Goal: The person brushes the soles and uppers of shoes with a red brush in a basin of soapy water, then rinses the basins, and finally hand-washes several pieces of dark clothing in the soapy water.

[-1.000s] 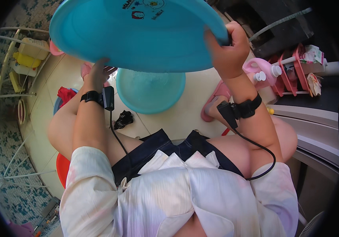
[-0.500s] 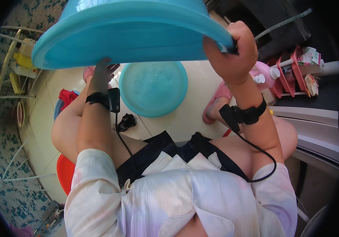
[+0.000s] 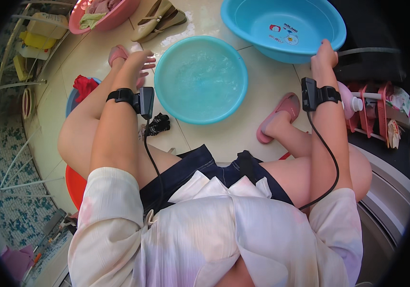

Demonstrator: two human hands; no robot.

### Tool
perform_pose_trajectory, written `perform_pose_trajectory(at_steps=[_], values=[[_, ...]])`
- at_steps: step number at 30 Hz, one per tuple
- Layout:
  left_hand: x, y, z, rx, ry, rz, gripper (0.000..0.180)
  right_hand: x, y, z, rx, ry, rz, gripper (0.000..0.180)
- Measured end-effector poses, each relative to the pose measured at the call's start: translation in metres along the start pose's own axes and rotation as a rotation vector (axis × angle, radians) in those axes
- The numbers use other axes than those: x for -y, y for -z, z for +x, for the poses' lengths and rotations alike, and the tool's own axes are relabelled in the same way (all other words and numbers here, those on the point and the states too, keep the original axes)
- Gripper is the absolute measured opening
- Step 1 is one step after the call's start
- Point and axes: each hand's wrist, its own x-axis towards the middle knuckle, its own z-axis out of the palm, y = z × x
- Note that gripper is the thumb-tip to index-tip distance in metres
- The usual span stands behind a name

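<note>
My right hand [image 3: 325, 57] is closed on the near right rim of a large blue basin [image 3: 281, 48] with small cartoon pictures printed inside it. That basin stands at the far right, its opening tilted toward me. Between my feet sits a round turquoise basin [image 3: 200, 116] with clear, rippling water [image 3: 200, 79] in it. To its left, my left hand [image 3: 140, 63] is held out with fingers apart, holding nothing and not touching the rim. A small black crumpled cloth [image 3: 159, 124] lies on the floor beside my left forearm.
A pink basin of clothes [image 3: 102, 15] and beige shoes [image 3: 158, 21] stand at the far left. Beyond my left leg are a blue tub with red cloth [image 3: 85, 88] and a red tub [image 3: 74, 186]. A pink rack [image 3: 370, 112] and pink bottle [image 3: 350, 100] stand right.
The large blue basin has gone from overhead in front of me to the far right, with my right hand on its rim. My left hand has come away from it, fingers spread.
</note>
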Motion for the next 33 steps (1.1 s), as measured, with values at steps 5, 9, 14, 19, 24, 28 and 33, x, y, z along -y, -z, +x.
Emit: perform_pose_trajectory(at_steps=[5,9,14,19,24,28,33], values=[[0.130,0.020,0.027,-0.001,0.366,0.953,0.020,-0.065,-0.010,0.052,-0.013,-0.407,0.354,0.041],[0.189,-0.029,-0.004,-0.073,0.417,0.935,0.019,-0.104,0.018,0.031,0.337,-0.550,0.131,0.069],[0.130,-0.006,0.020,-0.323,0.187,0.346,0.018,-0.138,0.039,-0.074,0.771,-0.468,-0.593,0.074],[0.043,0.050,0.092,-0.096,-0.099,-0.914,0.017,-0.152,0.046,-0.119,0.979,-0.302,-0.994,0.074],[0.029,0.058,0.117,-0.175,-0.031,-0.944,0.014,-0.142,0.041,-0.117,1.069,-0.323,-1.027,0.078],[0.023,0.057,0.111,-0.162,-0.051,-0.940,0.014,-0.148,0.026,-0.126,1.145,-0.240,-1.086,0.078],[0.014,0.045,0.056,-0.156,-0.092,-0.675,0.015,-0.149,0.024,-0.112,1.173,-0.234,-1.120,0.075]])
